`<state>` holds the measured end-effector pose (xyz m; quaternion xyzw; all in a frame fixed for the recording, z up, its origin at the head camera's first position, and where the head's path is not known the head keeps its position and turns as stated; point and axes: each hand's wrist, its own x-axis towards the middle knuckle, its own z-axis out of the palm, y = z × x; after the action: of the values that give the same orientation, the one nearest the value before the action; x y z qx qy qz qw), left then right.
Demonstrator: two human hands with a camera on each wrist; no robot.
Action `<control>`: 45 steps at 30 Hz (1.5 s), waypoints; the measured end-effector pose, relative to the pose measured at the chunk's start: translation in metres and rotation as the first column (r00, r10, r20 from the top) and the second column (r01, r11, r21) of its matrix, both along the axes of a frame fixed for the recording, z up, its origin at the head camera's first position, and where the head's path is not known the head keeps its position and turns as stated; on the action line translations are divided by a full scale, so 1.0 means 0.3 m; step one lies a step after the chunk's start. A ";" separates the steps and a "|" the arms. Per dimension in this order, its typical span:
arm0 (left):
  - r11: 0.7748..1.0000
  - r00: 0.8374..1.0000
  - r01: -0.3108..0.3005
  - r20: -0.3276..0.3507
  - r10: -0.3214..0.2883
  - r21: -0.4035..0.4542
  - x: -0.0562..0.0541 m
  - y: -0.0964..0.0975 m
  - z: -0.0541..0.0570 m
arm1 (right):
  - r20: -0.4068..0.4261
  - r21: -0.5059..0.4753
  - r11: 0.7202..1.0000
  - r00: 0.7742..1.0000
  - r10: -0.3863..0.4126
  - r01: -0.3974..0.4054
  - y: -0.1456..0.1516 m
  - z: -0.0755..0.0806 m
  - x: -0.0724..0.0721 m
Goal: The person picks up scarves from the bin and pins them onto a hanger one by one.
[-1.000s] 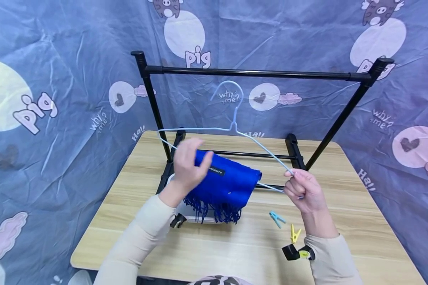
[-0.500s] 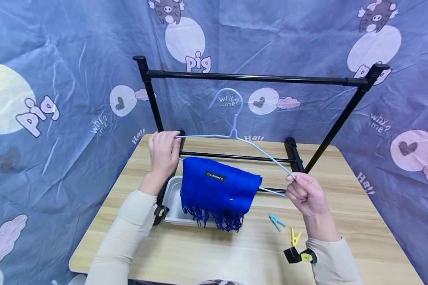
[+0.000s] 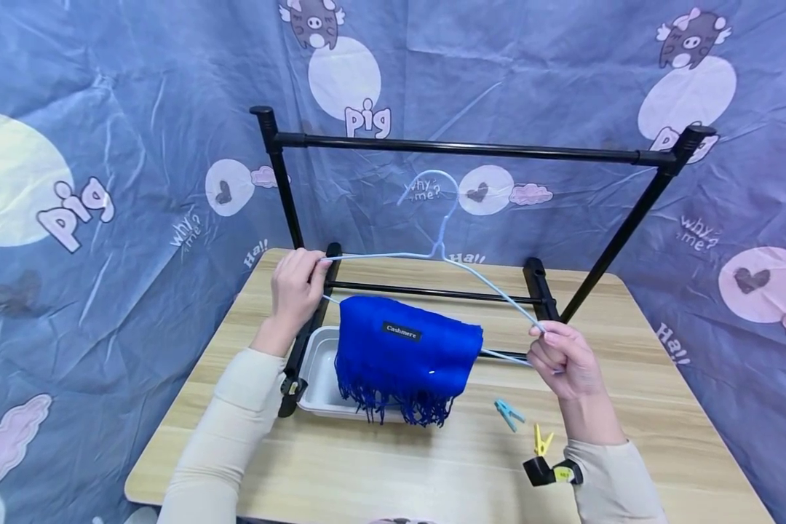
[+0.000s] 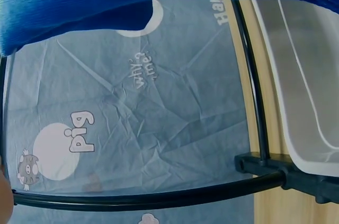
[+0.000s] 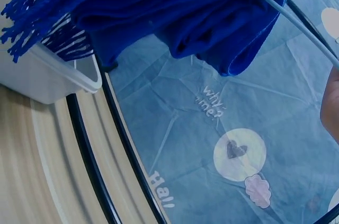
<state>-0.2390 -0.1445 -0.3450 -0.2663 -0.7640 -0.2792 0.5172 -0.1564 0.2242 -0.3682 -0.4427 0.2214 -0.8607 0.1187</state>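
A light blue wire hanger [image 3: 393, 255] is held up in front of the rack by its two ends. My left hand [image 3: 293, 286] grips its left corner, and my right hand [image 3: 563, 358] pinches its right corner. Over the hanger's lower bar hangs a blue fringed scarf [image 3: 406, 353], folded, its dark "Cashmere" label facing me. The fringe overlaps a white plastic basin [image 3: 317, 378] below. In the right wrist view, the scarf [image 5: 185, 12] shows its folded layers with the hanger's bar running out of the fold. Only a sliver of each hand shows in the wrist views.
A black garment rack [image 3: 465, 148] stands at the back of the wooden table [image 3: 380, 466], its top bar above the hanger's hook. A blue clothespin [image 3: 509, 413] and a yellow clothespin [image 3: 541, 440] lie near the right forearm. A printed cloth backdrop [image 3: 170, 109] surrounds the table.
My left hand has left the scarf, moved left and taken hold of the hanger's left corner. The hanger has since shifted slightly right. My right hand keeps its grip.
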 end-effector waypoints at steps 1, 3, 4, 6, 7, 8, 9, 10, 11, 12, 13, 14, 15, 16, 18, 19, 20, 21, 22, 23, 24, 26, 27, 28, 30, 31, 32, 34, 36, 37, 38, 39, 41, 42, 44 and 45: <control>1.000 1.000 -0.010 -0.015 0.010 0.010 0.000 0.002 -0.001 | 0.005 0.000 1.000 1.000 -0.004 0.004 0.001 -0.004 -0.002; 0.999 0.999 -0.028 -0.043 0.029 0.025 0.001 0.005 -0.002 | 0.014 0.003 1.000 1.000 -0.015 0.015 0.003 -0.011 -0.004; 0.999 0.998 -0.036 -0.052 0.038 0.035 0.002 0.006 -0.002 | 0.015 0.007 1.000 1.000 -0.022 0.021 0.004 -0.013 -0.004; 0.997 0.997 -0.040 -0.060 0.044 0.062 0.004 0.008 -0.001 | 0.012 0.019 0.999 0.999 -0.043 0.043 0.005 -0.018 -0.007; 0.996 0.997 -0.039 -0.059 0.043 0.075 0.005 0.009 -0.001 | 0.009 0.026 0.998 0.999 -0.054 0.053 0.007 -0.020 -0.009; 0.995 0.998 -0.035 -0.055 0.040 0.090 0.007 0.010 -0.001 | 0.006 0.035 0.997 0.998 -0.063 0.063 0.009 -0.022 -0.011; 0.994 0.998 -0.031 -0.053 0.037 0.103 0.007 0.010 -0.002 | 0.002 0.044 0.996 0.997 -0.073 0.073 0.011 -0.024 -0.014; 0.993 0.999 -0.023 -0.046 0.028 0.117 0.009 0.010 -0.002 | -0.007 0.056 0.995 0.996 -0.084 0.084 0.014 -0.026 -0.017; 0.992 0.999 -0.011 -0.038 0.016 0.129 0.010 0.010 -0.002 | -0.016 0.068 0.993 0.995 -0.095 0.096 0.016 -0.028 -0.020; 0.991 1.000 -0.001 -0.030 0.005 0.136 0.011 0.009 -0.003 | -0.023 0.080 0.991 0.994 -0.104 0.106 0.018 -0.028 -0.023; 0.989 1.000 0.011 -0.020 -0.008 0.145 0.012 0.008 -0.003 | -0.031 0.091 0.989 0.993 -0.112 0.115 0.021 -0.028 -0.025; 0.988 1.000 0.022 -0.013 -0.020 0.153 0.013 0.007 -0.003 | -0.041 0.102 0.987 0.992 -0.121 0.125 0.023 -0.027 -0.027; 0.986 0.999 0.035 -0.006 -0.034 0.160 0.014 0.006 -0.003 | -0.051 0.114 0.984 0.990 -0.133 0.138 0.026 -0.026 -0.030; 0.985 0.999 0.045 0.004 -0.046 0.167 0.016 0.005 -0.002 | -0.060 0.126 0.980 0.988 -0.144 0.151 0.029 -0.026 -0.031; 0.982 0.998 0.060 0.013 -0.064 0.178 0.021 0.003 0.000 | -0.067 0.147 0.974 0.984 -0.164 0.172 0.036 -0.028 -0.035; 0.981 0.997 0.069 0.013 -0.073 0.183 0.023 0.003 0.001 | -0.071 0.157 0.970 0.982 -0.177 0.187 0.041 -0.030 -0.038; 0.979 0.996 0.079 0.015 -0.083 0.190 0.027 0.003 0.003 | -0.073 0.169 0.964 0.978 -0.194 0.204 0.045 -0.031 -0.040; 0.976 0.995 0.089 0.018 -0.095 0.198 0.030 0.003 0.005 | -0.070 0.180 0.959 0.975 -0.209 0.219 0.049 -0.034 -0.042; 0.973 0.994 0.103 0.020 -0.109 0.207 0.034 0.004 0.008 | -0.064 0.193 0.954 0.973 -0.223 0.231 0.055 -0.037 -0.044; 0.969 0.992 0.118 0.024 -0.127 0.217 0.038 0.004 0.011 | -0.059 0.204 0.948 0.970 -0.237 0.244 0.059 -0.040 -0.046; 0.965 0.989 0.137 0.031 -0.147 0.224 0.042 0.004 0.013 | -0.050 0.215 0.943 0.967 -0.250 0.255 0.064 -0.042 -0.049; 0.953 0.979 0.177 0.059 -0.197 0.246 0.051 0.005 0.021 | -0.035 0.232 0.937 0.965 -0.258 0.259 0.086 -0.067 -0.070; 0.944 0.971 0.200 0.079 -0.228 0.262 0.057 0.005 0.026 | -0.028 0.240 0.935 0.964 -0.263 0.262 0.091 -0.069 -0.071; 0.933 0.959 0.226 0.101 -0.263 0.281 0.063 0.006 0.032 | -0.024 0.246 0.932 0.963 -0.269 0.266 0.094 -0.070 -0.072; 0.904 0.930 0.274 0.148 -0.335 0.328 0.084 0.010 0.051 | -0.018 0.246 0.929 0.960 -0.280 0.276 0.099 -0.072 -0.075; 0.888 0.916 0.288 0.167 -0.365 0.359 0.097 0.014 0.062 | -0.018 0.247 0.927 0.958 -0.286 0.281 0.101 -0.071 -0.075; 0.871 0.901 0.301 0.182 -0.393 0.389 0.110 0.017 0.073 | -0.016 0.252 0.920 0.952 -0.307 0.301 0.090 -0.049 -0.058; 0.848 0.880 0.315 0.205 -0.429 0.426 0.133 0.024 0.094 | -0.006 0.260 0.910 0.943 -0.334 0.324 0.090 -0.045 -0.058; 0.839 0.870 0.311 0.222 -0.440 0.446 0.152 0.028 0.111 | 0.010 0.277 0.894 0.930 -0.368 0.351 0.091 -0.040 -0.056; 0.839 0.868 0.309 0.228 -0.442 0.449 0.155 0.028 0.114 | 0.020 0.293 0.883 0.921 -0.389 0.366 0.092 -0.037 -0.055; 0.838 0.864 0.310 0.234 -0.445 0.449 0.157 0.027 0.116 | 0.028 0.306 0.873 0.913 -0.406 0.379 0.093 -0.035 -0.055; 0.837 0.861 0.311 0.239 -0.449 0.451 0.160 0.026 0.118 | 0.035 0.320 0.862 0.905 -0.425 0.393 0.095 -0.032 -0.054; 0.830 0.853 0.313 0.247 -0.459 0.461 0.164 0.023 0.121 | 0.048 0.341 0.847 0.892 -0.449 0.408 0.099 -0.027 -0.055; 0.829 0.849 0.315 0.252 -0.464 0.463 0.165 0.022 0.122 | 0.056 0.347 0.843 0.888 -0.456 0.411 0.101 -0.025 -0.056; 0.824 0.844 0.312 0.261 -0.469 0.472 0.167 0.019 0.123 | 0.069 0.352 0.839 0.883 -0.465 0.414 0.105 -0.022 -0.059; 0.821 0.840 0.312 0.264 -0.473 0.478 0.168 0.018 0.124 | 0.077 0.357 0.833 0.876 -0.476 0.422 0.107 -0.022 -0.061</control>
<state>-0.1884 -0.1392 -0.3078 -0.2464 -0.6969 -0.5830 0.3373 -0.1747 0.2564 -0.3748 -0.2803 0.4497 -0.8480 0.0027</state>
